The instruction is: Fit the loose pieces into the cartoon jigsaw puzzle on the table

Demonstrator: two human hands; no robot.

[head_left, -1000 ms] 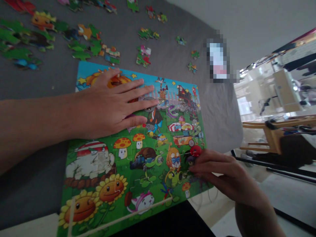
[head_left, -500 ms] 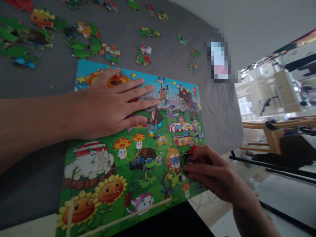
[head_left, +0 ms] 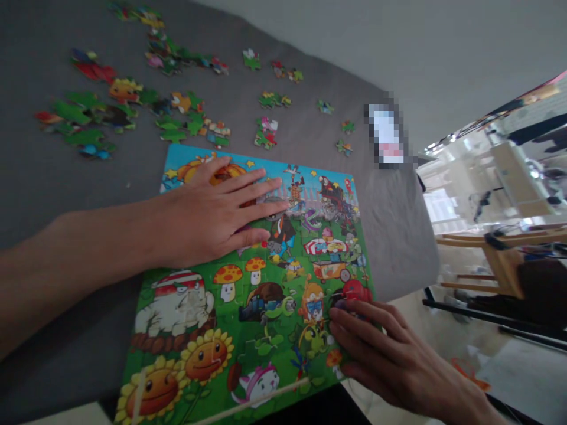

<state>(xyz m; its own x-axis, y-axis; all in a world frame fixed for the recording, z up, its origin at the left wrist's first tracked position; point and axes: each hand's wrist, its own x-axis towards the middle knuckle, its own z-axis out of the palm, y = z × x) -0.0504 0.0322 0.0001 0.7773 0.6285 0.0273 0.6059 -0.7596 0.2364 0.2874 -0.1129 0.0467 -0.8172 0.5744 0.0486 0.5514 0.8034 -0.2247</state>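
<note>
A colourful cartoon jigsaw puzzle lies on the grey cloth, its front part reaching past the table edge. My left hand rests flat on its upper left part, fingers spread and empty, covering some of the picture. Over the puzzle's right edge lies my right hand, its fingers stretched out and pressed on the pieces just below a red-capped figure. What is under those fingers is hidden.
Loose puzzle pieces are scattered over the grey cloth behind and left of the puzzle. A phone with a pixelated screen lies at the back right. A wooden chair stands beyond the table's right edge.
My right hand's bent fingers have straightened and flattened on the puzzle, baring the red-capped figure. My left hand stays flat in its place. The view has shifted, showing more loose pieces.
</note>
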